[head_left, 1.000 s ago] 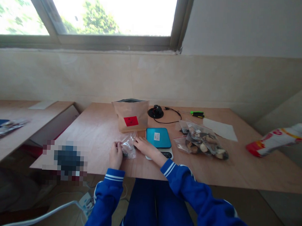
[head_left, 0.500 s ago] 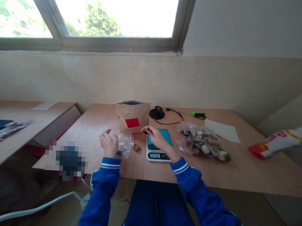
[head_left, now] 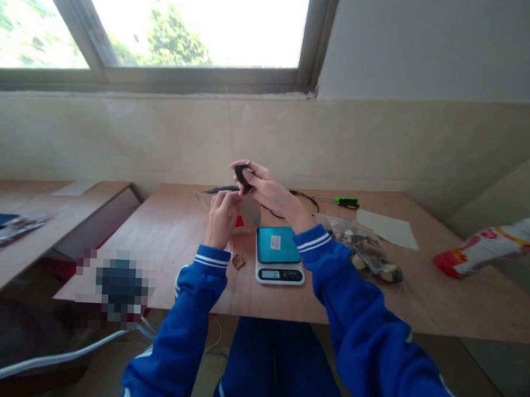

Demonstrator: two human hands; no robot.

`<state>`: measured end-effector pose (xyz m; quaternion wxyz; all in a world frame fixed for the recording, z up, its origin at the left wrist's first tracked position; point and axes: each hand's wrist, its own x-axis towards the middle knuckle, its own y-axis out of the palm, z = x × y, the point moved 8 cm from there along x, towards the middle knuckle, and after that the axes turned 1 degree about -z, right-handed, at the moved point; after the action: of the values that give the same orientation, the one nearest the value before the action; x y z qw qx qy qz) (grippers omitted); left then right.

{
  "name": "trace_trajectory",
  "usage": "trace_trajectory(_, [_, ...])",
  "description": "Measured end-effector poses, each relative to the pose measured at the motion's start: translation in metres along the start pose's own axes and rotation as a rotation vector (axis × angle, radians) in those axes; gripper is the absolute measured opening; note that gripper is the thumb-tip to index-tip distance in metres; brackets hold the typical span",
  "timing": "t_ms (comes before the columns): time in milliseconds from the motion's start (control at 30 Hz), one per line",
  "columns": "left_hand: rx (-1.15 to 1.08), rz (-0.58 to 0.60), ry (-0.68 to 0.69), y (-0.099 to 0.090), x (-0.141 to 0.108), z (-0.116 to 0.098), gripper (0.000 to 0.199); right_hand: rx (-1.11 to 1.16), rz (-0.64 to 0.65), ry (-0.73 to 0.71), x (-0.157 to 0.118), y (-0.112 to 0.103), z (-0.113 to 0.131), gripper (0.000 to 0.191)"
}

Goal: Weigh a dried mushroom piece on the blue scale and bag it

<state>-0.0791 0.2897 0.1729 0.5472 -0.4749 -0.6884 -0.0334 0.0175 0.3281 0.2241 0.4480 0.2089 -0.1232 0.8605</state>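
Dark dried piece [head_left: 241, 177] is pinched in our right hand [head_left: 267, 193], its fingers closed on it, high above the worktop [head_left: 171, 229]. Our left hand [head_left: 222, 218] curls just below; we cannot tell whether it holds anything. Under them, a small brown fragment [head_left: 238, 262] lies on the bare wood beside a digital kitchen scale [head_left: 278, 273], whose teal platform carries a white label [head_left: 275, 242] too small to read. Behind our hands stands a kraft paper bag [head_left: 251, 212] with a red label [head_left: 240, 221]. To the right, a clear zip bag [head_left: 340, 225] holds dried mushroom pieces [head_left: 387, 273].
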Motion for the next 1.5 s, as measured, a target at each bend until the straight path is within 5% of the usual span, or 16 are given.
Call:
trace_trajectory(133, [-0.109,-0.066,0.016,-0.009,-0.019,-0.001,0.015,-0.157,0.211,0.023,0.002,0.018,-0.008,0.022])
trace_trajectory(400, [-0.126,-0.046,-0.015,-0.007,-0.040,-0.003,0.017,-0.469,0.327,-0.119,-0.002,0.023,-0.006,0.018])
trace_trajectory(567, [-0.131,-0.057,0.020,-0.009,-0.031,-0.006,0.021,-0.598,0.351,-0.094,-0.001,0.022,-0.010,0.033])
trace_trajectory(667, [-0.129,-0.062,-0.002,-0.014,-0.030,-0.003,0.027,-0.526,0.150,-0.144,-0.005,0.010,0.003,0.032])
trace_trajectory(833, [-0.053,-0.207,-0.236,-0.035,-0.054,0.037,0.025,-0.583,-0.426,-0.279,-0.051,-0.015,0.008,0.025])
trace_trajectory(900, [0.070,-0.206,-0.442,-0.039,-0.075,0.066,0.025,-0.653,-0.353,-0.217,-0.069,-0.001,-0.018,0.025])
trace_trajectory(1033, [0.349,0.049,-0.893,-0.031,-0.132,0.116,0.040,-1.015,0.099,0.045,-0.102,0.045,-0.100,0.017])
trace_trajectory(1167, [0.360,0.183,-1.002,-0.025,-0.165,0.127,0.038,-1.332,0.199,0.199,-0.123,0.058,-0.143,0.028])
trace_trajectory(1333, [0.304,0.183,-0.927,-0.024,-0.168,0.127,0.026,-1.258,0.177,0.278,-0.124,0.055,-0.143,0.014])
trace_trajectory(1500, [0.078,0.080,-0.836,-0.026,-0.166,0.125,0.028,-0.683,0.072,0.296,-0.100,0.031,-0.099,0.009])
